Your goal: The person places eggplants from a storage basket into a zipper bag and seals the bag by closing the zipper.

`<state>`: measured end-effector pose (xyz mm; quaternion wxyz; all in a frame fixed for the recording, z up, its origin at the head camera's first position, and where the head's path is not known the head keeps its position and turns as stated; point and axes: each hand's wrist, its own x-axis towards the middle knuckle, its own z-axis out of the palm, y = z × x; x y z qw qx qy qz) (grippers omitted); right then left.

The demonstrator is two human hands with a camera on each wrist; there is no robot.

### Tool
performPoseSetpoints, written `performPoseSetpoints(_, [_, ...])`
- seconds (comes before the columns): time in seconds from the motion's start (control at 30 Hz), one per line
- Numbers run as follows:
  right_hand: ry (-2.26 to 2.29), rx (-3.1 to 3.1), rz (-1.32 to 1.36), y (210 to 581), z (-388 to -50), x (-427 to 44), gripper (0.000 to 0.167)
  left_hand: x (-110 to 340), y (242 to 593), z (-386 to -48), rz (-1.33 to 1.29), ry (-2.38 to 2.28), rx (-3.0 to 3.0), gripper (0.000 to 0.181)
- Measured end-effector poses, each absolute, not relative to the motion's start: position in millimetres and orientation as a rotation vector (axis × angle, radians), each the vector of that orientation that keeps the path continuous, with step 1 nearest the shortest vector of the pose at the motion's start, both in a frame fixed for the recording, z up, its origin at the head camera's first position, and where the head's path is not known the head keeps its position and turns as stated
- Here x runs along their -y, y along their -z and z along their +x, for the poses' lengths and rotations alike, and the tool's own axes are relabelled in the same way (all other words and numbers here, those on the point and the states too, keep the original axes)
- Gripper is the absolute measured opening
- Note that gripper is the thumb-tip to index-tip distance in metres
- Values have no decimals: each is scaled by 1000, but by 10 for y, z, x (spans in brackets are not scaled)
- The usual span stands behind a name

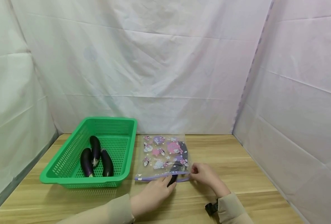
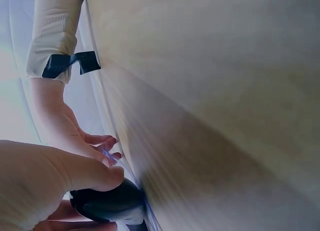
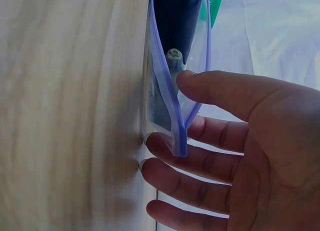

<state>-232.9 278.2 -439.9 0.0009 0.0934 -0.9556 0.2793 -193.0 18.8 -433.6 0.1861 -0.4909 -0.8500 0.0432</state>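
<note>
Purple zip edging (image 3: 182, 141) marks the mouth of the clear printed bag (image 1: 157, 153), which lies on the wooden table (image 1: 255, 180) with the mouth toward you. Take the bag as reference for all positions.

Loaded: one eggplant (image 1: 183, 150) appears fully inside, along the bag's right edge.

In progress: the held eggplant (image 1: 172, 180) is partly through the mouth, toward the bag's right corner; its near end projects outside. Your left hand (image 1: 155, 193) grips this end between thumb and fingers. Your right hand (image 1: 207, 174) pinches the bag's lip at the right corner between thumb and forefinger, the other fingers spread beside it. The right wrist view shows the two lips parted.

Outstanding, judging by this layout: the held eggplant is not yet wholly inside, and the zip is not closed. Three basket eggplants (image 1: 95, 149) lie in the green basket (image 1: 70, 180), left of the bag. If you count these as stock for bagging, loading is probably under half complete.
</note>
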Motion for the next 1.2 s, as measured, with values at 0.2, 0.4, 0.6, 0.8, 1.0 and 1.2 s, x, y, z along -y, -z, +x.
performPoseSetpoints(0.2, [-874, 2999, 286, 4392, -2325, -2788, 18, -142, 4295, -1871, -1413, -96, 2399, 40])
performPoseSetpoints(0.4, [-877, 3002, 279, 4380, -2319, -2790, 18, -135, 4274, -1850, -1422, -98, 2417, 39])
performPoseSetpoints(0.6, [-878, 3005, 279, 4383, -2323, -2778, 18, -164, 4284, -1874, -1418, -77, 2415, 38])
performPoseSetpoints(0.8, [-849, 3010, 293, 4408, -2323, -2779, 19, -205, 4337, -1917, -1408, -46, 2391, 37])
performPoseSetpoints(1.0, [-852, 3006, 298, 4417, -2330, -2777, 18, -264, 4382, -1971, -1360, -52, 2370, 39])
performPoseSetpoints(1.2, [-834, 3002, 298, 4405, -2324, -2771, 18, -295, 4368, -1994, -1347, -88, 2416, 44])
